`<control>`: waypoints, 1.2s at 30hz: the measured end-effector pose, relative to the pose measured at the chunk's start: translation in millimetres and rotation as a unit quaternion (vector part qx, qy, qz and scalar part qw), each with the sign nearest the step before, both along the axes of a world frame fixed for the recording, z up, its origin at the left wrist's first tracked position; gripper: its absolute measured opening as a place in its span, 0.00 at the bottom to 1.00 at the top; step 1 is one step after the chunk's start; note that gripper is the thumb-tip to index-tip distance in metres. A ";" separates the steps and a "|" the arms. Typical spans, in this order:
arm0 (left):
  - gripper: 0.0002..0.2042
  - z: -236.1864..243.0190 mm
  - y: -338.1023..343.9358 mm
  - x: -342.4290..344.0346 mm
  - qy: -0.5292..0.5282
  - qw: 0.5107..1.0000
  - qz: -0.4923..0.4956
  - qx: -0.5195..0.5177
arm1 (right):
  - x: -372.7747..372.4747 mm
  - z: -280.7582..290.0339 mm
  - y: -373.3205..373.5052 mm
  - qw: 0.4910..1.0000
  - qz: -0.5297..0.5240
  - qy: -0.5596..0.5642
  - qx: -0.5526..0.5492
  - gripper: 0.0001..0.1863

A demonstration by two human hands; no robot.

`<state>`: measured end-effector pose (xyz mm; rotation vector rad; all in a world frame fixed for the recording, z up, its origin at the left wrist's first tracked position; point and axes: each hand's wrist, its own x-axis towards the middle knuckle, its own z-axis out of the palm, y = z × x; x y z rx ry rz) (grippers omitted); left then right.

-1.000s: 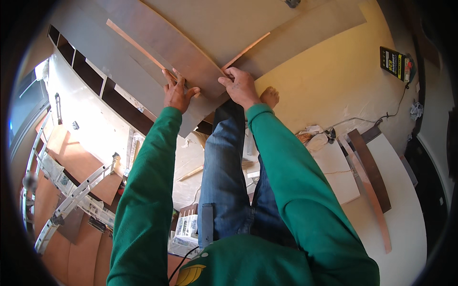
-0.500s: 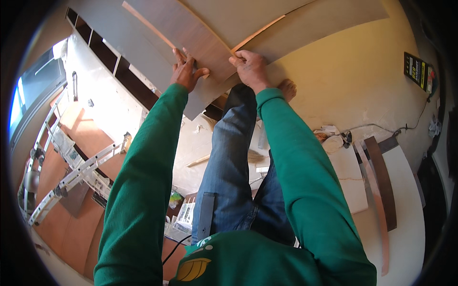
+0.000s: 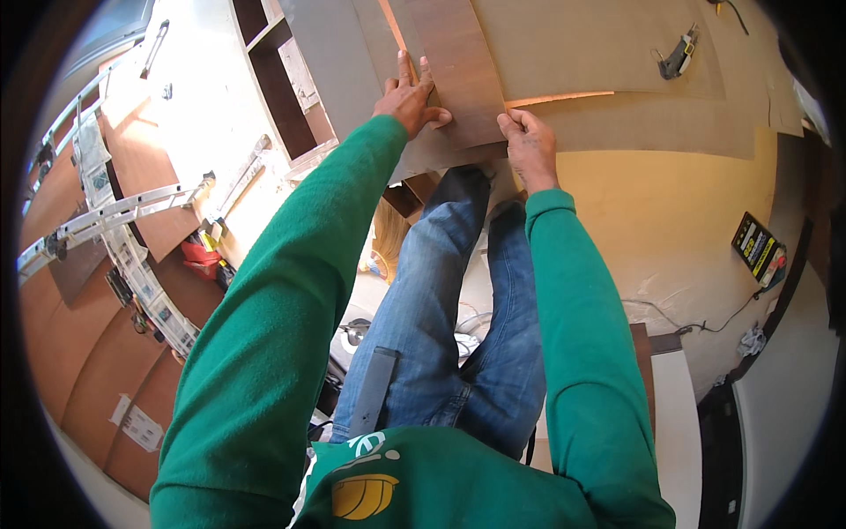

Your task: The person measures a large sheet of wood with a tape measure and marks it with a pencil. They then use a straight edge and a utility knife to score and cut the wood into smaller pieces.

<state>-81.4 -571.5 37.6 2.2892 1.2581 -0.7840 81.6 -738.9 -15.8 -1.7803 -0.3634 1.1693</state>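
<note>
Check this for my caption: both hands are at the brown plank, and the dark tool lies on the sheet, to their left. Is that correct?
Not left: the dark tool lies to the right of the left hand and right hand, as the head view shows. The rest holds: both are at the brown plank, and the tool is on the sheet.

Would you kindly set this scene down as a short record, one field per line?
Left hand: fingers spread at the brown board's left edge
Right hand: thumb and forefinger at its right edge; firmness of grip unclear
Brown board: lying flat between the hands
Right of the board: grey-brown sheet, dark handheld tool on it
Far left: metal ladder
Far right: black-and-yellow container
</note>
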 end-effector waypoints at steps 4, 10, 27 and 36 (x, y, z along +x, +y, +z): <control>0.55 -1.8 -0.6 1.2 0.024 1.000 0.002 0.006 | 1.2 0.6 -0.3 0.999 0.024 -0.016 -0.012 0.18; 0.54 0.2 -1.7 8.6 0.023 1.000 0.012 0.003 | 3.8 -2.7 -2.5 1.000 0.014 -0.018 0.000 0.17; 0.53 -1.0 -3.7 0.4 -0.033 0.999 0.021 0.031 | -2.9 -0.7 -1.7 1.000 -0.019 -0.014 0.005 0.16; 0.54 -1.7 -4.3 -0.6 -0.023 0.999 0.020 0.039 | -2.4 15.8 1.5 1.000 -0.030 0.010 0.000 0.15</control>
